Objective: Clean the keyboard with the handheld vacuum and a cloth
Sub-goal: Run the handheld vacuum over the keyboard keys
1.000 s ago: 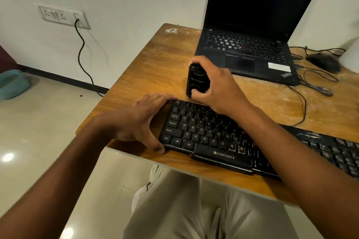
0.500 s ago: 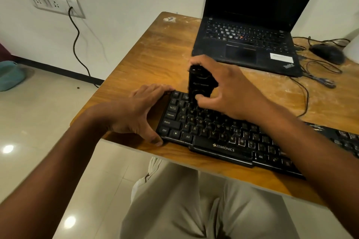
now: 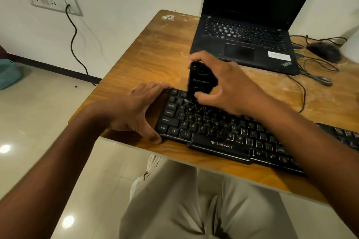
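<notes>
Vacuuming stage, at the upper left corner of the keyboard [image 3: 223, 128]. The right hand [image 3: 225, 83] grips the black handheld vacuum [image 3: 201, 80] upright, fingers and thumb curled round its body, its lower end down among the top key rows near Esc. The left hand [image 3: 136, 110] braces the keyboard's left end, fingers spread along the far corner and thumb at the near edge, holding nothing. The keyboard lies along the near edge of the wooden table [image 3: 155, 60], in front of an open laptop [image 3: 244, 44]. Judged from this position, most rows are probably unswept; no cloth is visible, so wiping appears not yet begun.
</notes>
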`<state>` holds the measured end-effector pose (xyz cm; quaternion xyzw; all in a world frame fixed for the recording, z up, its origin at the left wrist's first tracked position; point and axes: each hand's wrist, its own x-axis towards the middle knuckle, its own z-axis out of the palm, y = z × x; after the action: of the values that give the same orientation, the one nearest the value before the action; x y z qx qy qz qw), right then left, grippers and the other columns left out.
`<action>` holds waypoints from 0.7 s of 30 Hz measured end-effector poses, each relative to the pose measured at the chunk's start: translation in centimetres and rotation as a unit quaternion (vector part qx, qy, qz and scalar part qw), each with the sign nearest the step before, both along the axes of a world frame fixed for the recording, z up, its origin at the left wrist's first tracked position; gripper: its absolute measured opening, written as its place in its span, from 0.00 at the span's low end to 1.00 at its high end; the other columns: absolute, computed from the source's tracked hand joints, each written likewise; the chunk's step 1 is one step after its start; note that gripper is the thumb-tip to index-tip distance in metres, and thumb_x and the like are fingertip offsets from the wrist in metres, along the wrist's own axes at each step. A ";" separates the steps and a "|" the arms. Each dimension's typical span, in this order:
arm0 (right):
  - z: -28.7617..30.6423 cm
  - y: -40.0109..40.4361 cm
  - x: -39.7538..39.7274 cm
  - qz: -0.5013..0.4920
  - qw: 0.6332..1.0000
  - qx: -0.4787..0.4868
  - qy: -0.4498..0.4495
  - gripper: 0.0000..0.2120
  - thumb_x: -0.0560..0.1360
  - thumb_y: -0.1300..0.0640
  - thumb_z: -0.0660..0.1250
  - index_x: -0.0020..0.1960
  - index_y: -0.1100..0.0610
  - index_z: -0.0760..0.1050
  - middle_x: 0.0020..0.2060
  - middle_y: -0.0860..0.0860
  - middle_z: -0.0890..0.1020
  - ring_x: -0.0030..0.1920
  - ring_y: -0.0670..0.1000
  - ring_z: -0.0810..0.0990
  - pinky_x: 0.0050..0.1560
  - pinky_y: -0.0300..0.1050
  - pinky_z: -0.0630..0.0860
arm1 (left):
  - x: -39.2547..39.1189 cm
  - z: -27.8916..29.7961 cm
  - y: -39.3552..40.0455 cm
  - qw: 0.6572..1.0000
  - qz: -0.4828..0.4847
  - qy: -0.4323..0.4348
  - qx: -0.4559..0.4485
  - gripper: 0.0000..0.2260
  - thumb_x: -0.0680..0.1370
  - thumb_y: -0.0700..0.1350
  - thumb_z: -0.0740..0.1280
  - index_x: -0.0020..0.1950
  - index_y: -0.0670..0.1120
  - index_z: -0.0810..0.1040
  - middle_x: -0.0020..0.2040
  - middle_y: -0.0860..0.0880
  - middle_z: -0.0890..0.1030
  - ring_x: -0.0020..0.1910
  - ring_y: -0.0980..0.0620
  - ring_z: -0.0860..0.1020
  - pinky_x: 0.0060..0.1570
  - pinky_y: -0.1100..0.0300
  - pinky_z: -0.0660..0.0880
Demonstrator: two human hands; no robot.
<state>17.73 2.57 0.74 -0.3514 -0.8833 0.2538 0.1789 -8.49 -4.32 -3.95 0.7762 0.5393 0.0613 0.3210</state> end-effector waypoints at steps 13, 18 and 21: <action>0.4 -0.5 0.3 0.002 1.000 -0.010 0.019 0.29 0.73 0.60 0.76 0.67 0.44 0.67 0.48 0.44 0.76 0.39 0.42 0.80 0.32 0.36 0.78 | 0.1 0.0 0.0 1.000 -0.003 -0.006 0.004 0.58 0.60 0.59 0.83 0.79 0.63 0.47 0.71 0.64 0.58 0.69 0.59 0.59 0.71 0.51 0.64; 3.1 -0.7 5.4 -0.044 0.997 0.007 -0.065 0.31 0.72 0.58 0.77 0.65 0.37 0.67 0.51 0.44 0.79 0.42 0.46 0.81 0.35 0.45 0.83 | 0.2 0.2 -0.2 1.000 -0.003 -0.017 0.003 0.57 0.60 0.57 0.84 0.78 0.64 0.49 0.69 0.65 0.60 0.68 0.59 0.61 0.70 0.50 0.66; 4.0 -0.8 7.8 -0.084 0.996 0.031 -0.001 0.30 0.71 0.58 0.78 0.64 0.39 0.68 0.51 0.43 0.79 0.46 0.43 0.80 0.38 0.35 0.80 | 0.2 0.5 -0.2 1.000 0.008 -0.024 -0.018 0.58 0.59 0.57 0.84 0.77 0.66 0.49 0.69 0.66 0.60 0.68 0.60 0.62 0.70 0.49 0.69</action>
<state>25.50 1.74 4.72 -0.4191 -0.8579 0.2104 0.2098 -8.31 -4.56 -3.49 0.7643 0.5386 0.0724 0.3471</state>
